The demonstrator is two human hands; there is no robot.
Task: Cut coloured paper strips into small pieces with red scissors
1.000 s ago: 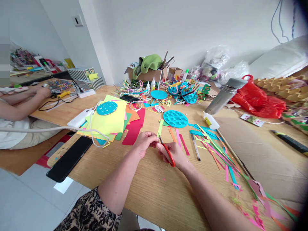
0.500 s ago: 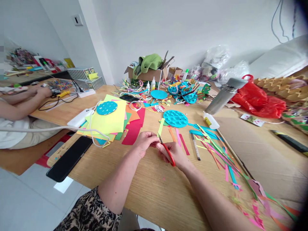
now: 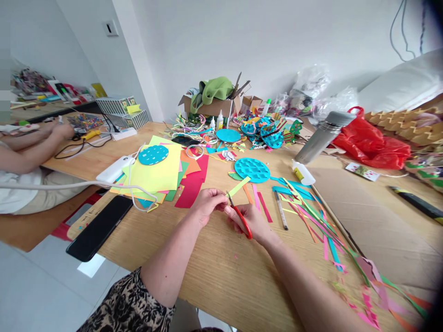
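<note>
My right hand (image 3: 244,218) grips a pair of scissors (image 3: 243,220) with red handles, blades pointing up and to the left. Pinched in my left hand (image 3: 208,204) is a yellow-green paper strip (image 3: 238,186), its free end slanting up to the right past the scissor tips. Both hands meet just above the wooden table, fingertips close together. Beyond them lies a blue paper oval (image 3: 252,170) covered with raised flaps. An orange strip (image 3: 248,193), a pink strip (image 3: 256,197) and a red strip (image 3: 265,207) rest near my right hand.
Coloured paper sheets (image 3: 155,173) and a black phone (image 3: 100,228) lie left. To the right are a pen (image 3: 281,212), a glue bottle (image 3: 303,173), a steel flask (image 3: 321,137), cardboard (image 3: 374,221) and many paper strips. Another person's hands (image 3: 62,130) work at far left.
The yellow-green strip has swung from nearly upright to leaning right at the scissor tips. My hands have barely moved.
</note>
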